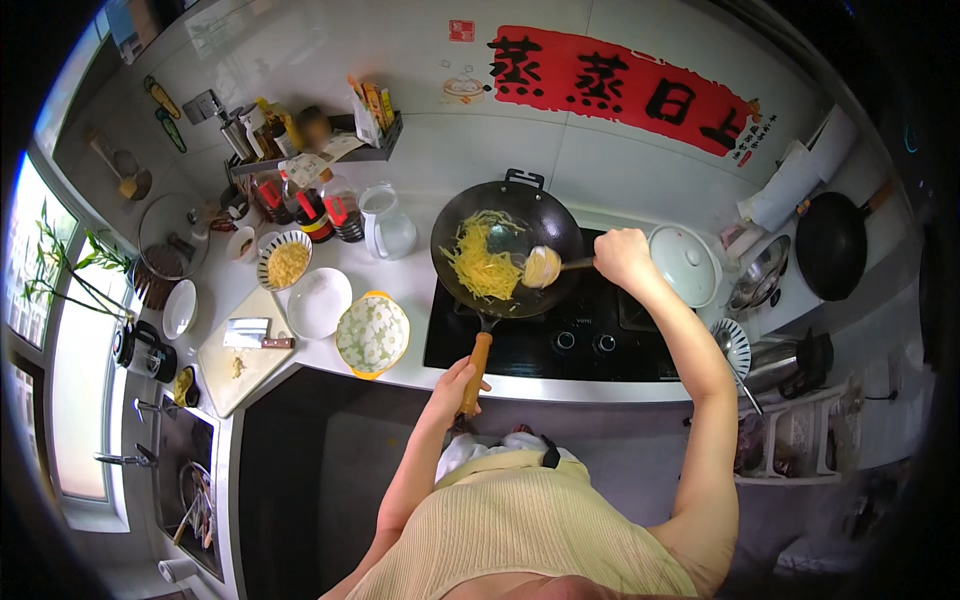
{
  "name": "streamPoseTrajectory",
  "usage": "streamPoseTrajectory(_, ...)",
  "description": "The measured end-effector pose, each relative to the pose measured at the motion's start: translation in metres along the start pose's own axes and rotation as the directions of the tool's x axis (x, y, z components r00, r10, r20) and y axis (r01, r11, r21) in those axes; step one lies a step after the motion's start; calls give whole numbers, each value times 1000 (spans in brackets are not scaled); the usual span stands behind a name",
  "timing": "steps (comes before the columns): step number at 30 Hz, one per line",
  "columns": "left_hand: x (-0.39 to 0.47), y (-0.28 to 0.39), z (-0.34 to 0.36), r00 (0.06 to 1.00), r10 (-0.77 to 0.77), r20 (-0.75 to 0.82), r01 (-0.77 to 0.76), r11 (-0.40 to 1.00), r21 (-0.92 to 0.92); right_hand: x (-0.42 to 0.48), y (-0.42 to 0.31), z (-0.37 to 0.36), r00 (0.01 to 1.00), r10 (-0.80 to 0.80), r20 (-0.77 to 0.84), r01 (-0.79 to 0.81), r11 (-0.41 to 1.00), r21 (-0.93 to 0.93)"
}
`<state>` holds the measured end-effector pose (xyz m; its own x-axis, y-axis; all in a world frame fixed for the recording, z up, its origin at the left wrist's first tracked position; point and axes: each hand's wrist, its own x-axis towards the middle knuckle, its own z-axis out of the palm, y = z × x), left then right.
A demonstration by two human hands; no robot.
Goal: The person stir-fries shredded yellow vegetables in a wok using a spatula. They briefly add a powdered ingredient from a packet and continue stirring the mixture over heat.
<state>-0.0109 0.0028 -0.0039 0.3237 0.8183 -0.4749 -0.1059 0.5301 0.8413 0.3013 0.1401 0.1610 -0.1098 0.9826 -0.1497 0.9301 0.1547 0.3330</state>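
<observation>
My left hand [456, 387] is wrapped around the wooden handle [478, 364] of a black wok [469, 208], which stands on the left part of a black glass gas hob [517, 361]. Yellow shreds that look like potato [484, 264] lie mostly in the left half of the wok. Above its right rim, my right hand [624, 253] grips the shaft of a cooking turner [574, 265]. The turner's broad head is down inside the wok, at the right edge of the shreds, with pale matter on it.
Left of the hob are a flowered bowl [373, 334], a white bowl [319, 303], a striped bowl of yellow bits [288, 264], a glass jug [387, 225], and a cleaver [248, 333] on a cutting board [217, 384]. A lidded white pot [683, 264] stands right, near a kettle [780, 364].
</observation>
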Motion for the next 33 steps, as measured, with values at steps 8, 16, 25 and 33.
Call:
streamPoseTrajectory(8,-2,3,0,1000,-5,21,5,1000,-17,32,-45,54,999,25,32,-34,945,324)
streamPoseTrajectory(16,0,0,-2,1000,7,19,-7,1000,-8,22,-48,31,806,-163,-570,131,987,-97)
streamPoseTrajectory(25,-1,1,1,1000,2,2,-2,1000,-6,43,-8,5,975,-26,-219,-24,975,-220)
streamPoseTrajectory(33,4,-5,-1,999,12,31,-12,1000,-18,115,-3,67,880,-35,-474,11,999,-52)
